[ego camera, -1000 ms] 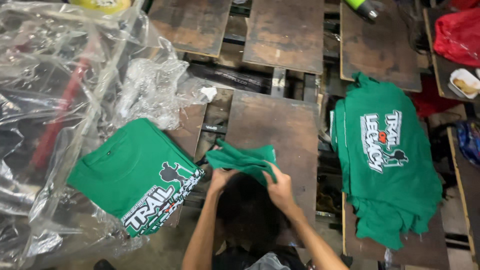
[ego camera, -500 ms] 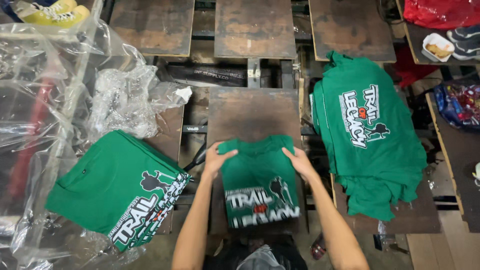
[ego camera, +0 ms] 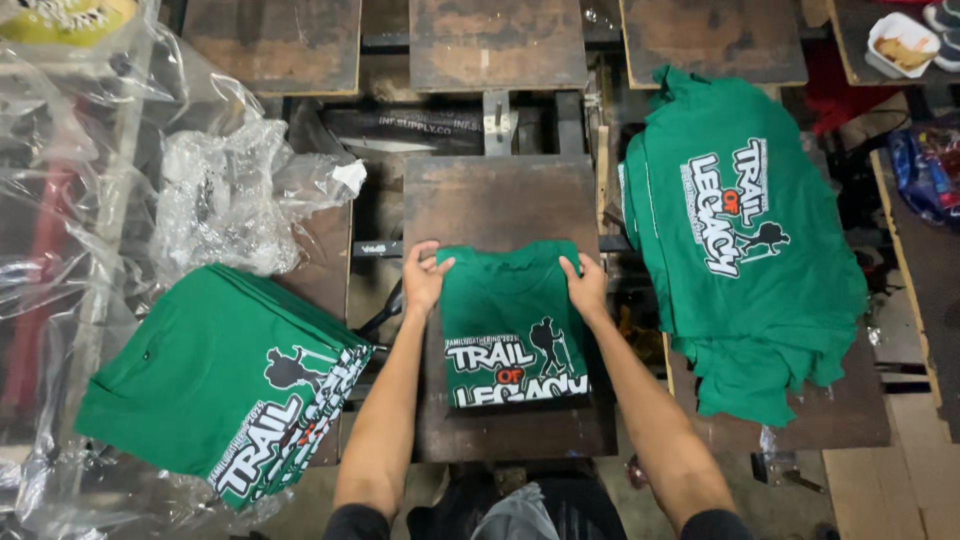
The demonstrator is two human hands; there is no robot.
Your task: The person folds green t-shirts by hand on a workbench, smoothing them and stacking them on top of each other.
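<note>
A folded green T-shirt [ego camera: 510,325] with a white, black and orange print lies on the brown wooden board [ego camera: 500,200] in front of me. My left hand [ego camera: 424,278] pinches its upper left corner. My right hand [ego camera: 584,284] pinches its upper right corner. Both hands press the folded edge flat against the board.
A stack of folded green T-shirts [ego camera: 215,385] lies at the left on clear plastic [ego camera: 235,195]. A pile of unfolded green T-shirts [ego camera: 745,235] covers the board at the right. More wooden boards [ego camera: 495,45] stand behind. A small white tray [ego camera: 900,42] sits at the top right.
A second ago the shirt was a bunched fold under my hands. It now lies flat and squared with its print up, and my hands have moved apart to its top corners.
</note>
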